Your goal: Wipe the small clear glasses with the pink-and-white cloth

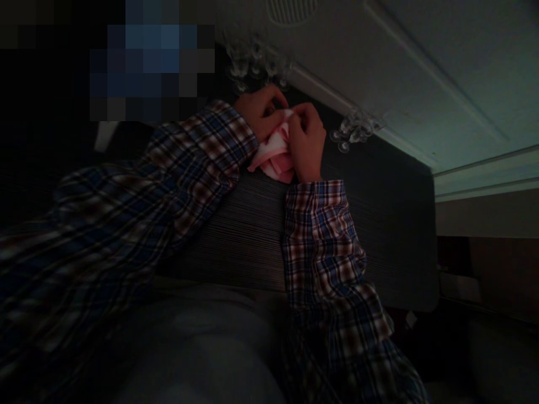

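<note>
Handling step, seemingly — left hand curled, fingertips pinching pink-white cloth above table; right hand fingers bent closely round it (anything inside hidden). Next move likely calls for steady grip — glassware near.

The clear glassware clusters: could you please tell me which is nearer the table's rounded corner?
The cluster right of the right hand; the other cluster, farther off, lies beyond the left hand.
</note>
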Demonstrator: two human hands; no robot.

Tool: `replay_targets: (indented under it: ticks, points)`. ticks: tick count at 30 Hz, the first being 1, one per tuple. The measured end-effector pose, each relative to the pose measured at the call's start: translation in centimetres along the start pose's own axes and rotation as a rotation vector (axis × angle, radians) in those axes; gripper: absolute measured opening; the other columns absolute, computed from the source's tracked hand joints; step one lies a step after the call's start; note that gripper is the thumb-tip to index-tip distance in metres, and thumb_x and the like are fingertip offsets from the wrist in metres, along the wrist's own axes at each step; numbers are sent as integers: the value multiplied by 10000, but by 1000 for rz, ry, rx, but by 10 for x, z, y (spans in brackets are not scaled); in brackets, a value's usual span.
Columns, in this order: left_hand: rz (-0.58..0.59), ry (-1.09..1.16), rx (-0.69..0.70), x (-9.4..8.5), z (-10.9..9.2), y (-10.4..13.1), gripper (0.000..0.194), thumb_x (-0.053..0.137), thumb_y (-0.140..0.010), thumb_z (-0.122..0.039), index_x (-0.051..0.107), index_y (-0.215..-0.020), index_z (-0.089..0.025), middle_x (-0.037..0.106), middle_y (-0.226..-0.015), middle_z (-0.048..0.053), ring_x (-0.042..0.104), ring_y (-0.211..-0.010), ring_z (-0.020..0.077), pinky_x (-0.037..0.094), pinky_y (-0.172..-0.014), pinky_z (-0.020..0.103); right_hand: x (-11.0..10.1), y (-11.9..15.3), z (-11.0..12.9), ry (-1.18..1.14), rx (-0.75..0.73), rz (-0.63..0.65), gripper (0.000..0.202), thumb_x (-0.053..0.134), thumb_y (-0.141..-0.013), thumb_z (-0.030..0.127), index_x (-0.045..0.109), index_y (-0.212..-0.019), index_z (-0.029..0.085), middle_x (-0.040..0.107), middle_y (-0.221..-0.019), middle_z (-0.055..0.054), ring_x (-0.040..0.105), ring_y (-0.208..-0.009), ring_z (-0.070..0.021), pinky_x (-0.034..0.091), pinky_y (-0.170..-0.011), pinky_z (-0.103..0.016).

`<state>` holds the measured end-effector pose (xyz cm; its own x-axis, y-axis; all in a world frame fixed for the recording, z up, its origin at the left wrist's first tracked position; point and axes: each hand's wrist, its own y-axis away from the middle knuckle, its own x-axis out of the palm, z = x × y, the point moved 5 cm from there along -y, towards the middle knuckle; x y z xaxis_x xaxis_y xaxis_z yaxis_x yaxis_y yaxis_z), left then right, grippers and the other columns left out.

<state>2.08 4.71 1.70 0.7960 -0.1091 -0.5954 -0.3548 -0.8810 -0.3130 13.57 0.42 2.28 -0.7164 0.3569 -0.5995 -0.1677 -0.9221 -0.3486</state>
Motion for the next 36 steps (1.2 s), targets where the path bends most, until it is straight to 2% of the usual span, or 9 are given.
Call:
replay_targets:
  ticks: [4, 13, 18, 26, 36]
  points:
    - [8, 14, 10, 0, -2, 1, 242, 518, -773, -201, 622, -985, -148, 559, -663, -15, 449, -545, 66, 324, -539, 177, 1, -2, -1, 35, 20, 16, 105, 384, -837, 268, 467, -772, 269, 575, -777, 16, 543, -805, -135, 424, -734, -274]
    - [3, 23, 21, -1, -2, 0, 247, 522, -772, -205, 621, -982, -119, 565, -676, -2, 492, -585, 72, 322, -536, 173, 3, -3, -4, 65, 45, 59, 120, 358, -845, 270, 472, -809, 263, 582, -836, -7, 567, -866, -163, 432, -733, -294]
    - [-7, 21, 8, -1, -3, 1, 230, 520, -774, -188, 620, -974, -131, 552, -657, -13, 489, -584, 71, 324, -546, 176, 0, -4, -2, 8, 18, 3, 96, 397, -823, 225, 460, -752, 239, 558, -781, 2, 543, -812, -145, 416, -740, -278]
    - [-25, 18, 17, 0, -3, -1, 218, 538, -772, -186, 625, -964, -134, 542, -651, -16, 484, -585, 79, 313, -543, 185, -1, -4, -1, 4, 25, 13, 107, 406, -825, 221, 441, -731, 260, 567, -762, 14, 521, -807, -127, 407, -745, -257]
    - [-13, 27, 11, 0, -4, 0, 212, 541, -774, -172, 620, -966, -126, 516, -644, -19, 452, -576, 71, 298, -541, 192, 1, -5, -3, 6, 34, 24, 100, 378, -811, 266, 419, -720, 281, 580, -820, -16, 551, -885, -184, 437, -765, -313]
